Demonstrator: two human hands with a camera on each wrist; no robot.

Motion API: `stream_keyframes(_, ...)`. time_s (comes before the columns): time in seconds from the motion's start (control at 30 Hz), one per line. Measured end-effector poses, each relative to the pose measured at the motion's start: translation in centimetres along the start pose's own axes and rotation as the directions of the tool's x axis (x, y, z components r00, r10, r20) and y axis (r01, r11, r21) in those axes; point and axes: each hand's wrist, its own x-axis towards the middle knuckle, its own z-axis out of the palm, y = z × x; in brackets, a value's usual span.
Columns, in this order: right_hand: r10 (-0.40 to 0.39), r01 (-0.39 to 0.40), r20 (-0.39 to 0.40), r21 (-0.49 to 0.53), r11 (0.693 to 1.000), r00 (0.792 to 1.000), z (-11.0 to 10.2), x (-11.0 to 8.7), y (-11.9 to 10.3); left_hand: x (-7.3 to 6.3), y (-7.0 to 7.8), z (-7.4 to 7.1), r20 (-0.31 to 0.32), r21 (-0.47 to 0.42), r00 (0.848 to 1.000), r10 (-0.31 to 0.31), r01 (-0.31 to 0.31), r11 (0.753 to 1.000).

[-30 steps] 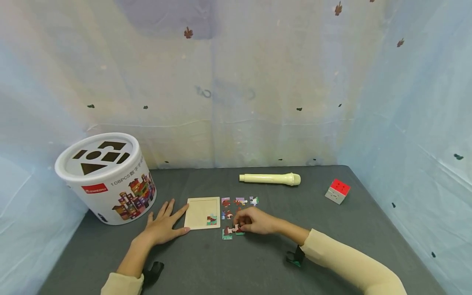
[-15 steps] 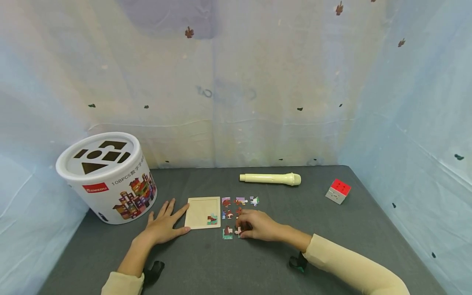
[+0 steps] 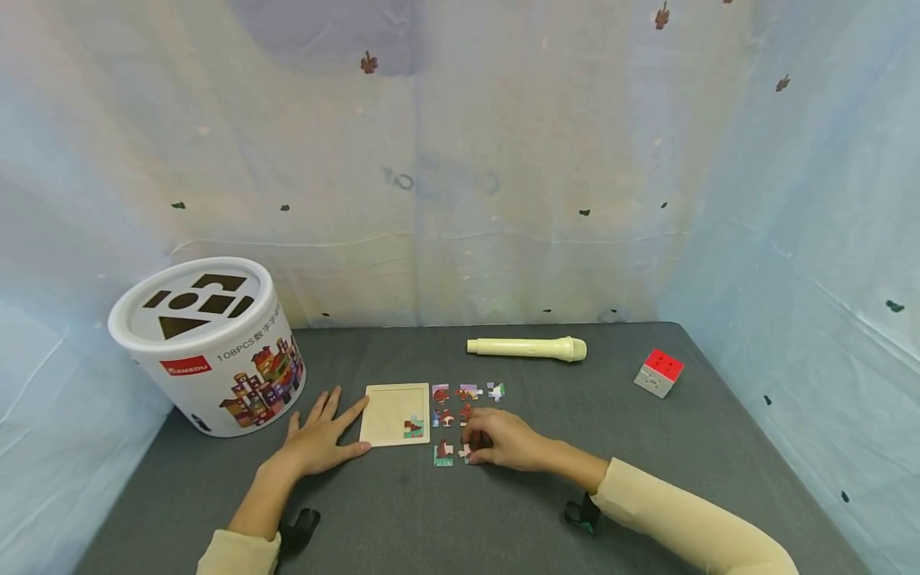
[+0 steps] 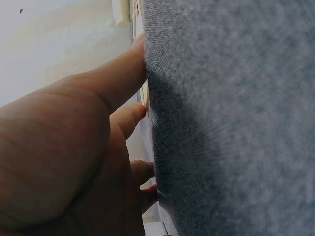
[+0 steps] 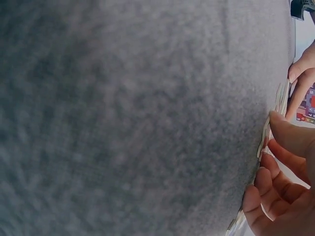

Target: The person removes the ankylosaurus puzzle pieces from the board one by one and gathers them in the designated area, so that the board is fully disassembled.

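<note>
My left hand (image 3: 319, 441) lies spread on the table, its thumb and forefinger touching the left edge of a square wooden puzzle board (image 3: 384, 411). In the board's lower right corner sits one jigsaw piece (image 3: 413, 427). To the right of the board, my right hand (image 3: 506, 439) pinches a puzzle piece (image 3: 463, 453) by its edges, low against the table; the hand covers most of it. The right wrist view has the thumb (image 5: 290, 135) and forefinger at that piece. Beside it lies a green and brown piece (image 3: 443, 455). Several other loose pieces, including a purple one (image 3: 470, 392), lie farther back.
A large white bucket (image 3: 208, 351) with shaped holes in its lid stands at the left. A cream toy microphone (image 3: 527, 348) lies toward the back, and a red and white cube (image 3: 658, 373) sits at the right. Patterned cloth (image 3: 489, 160) walls surround the grey table (image 3: 402, 519).
My right hand has shifted slightly toward me and to the right, then stayed nearly still. The piece under it is now more covered. My left hand and the board look unmoved.
</note>
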Motion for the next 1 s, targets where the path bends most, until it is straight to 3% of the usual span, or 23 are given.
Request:
stream_keyframes(0.43,-0.010,0.010,0.023,-0.003,1.000,1.000,-1.0,1.0,-0.1,0.0,-0.1,-0.2,0.006,0.005,1.000,-0.002,0.002,1.000)
stream_keyframes(0.7,-0.014,0.014,-0.023,0.010,1.000,1.000,-1.5,4.1,-0.8,-0.2,0.0,-0.4,0.003,-0.007,1.000,0.006,-0.006,1.000)
stream_keyframes(0.87,-0.028,0.028,-0.031,-0.016,0.999,0.999,-0.3,6.3,-1.4,-0.1,0.0,-0.3,0.007,-0.002,1.000,-0.002,0.002,1.000)
stream_keyframes(1.0,-0.033,0.033,0.006,-0.032,0.999,0.999,0.8,7.8,-2.2,0.0,0.1,-0.3,0.007,0.006,1.000,-0.005,0.005,1.000)
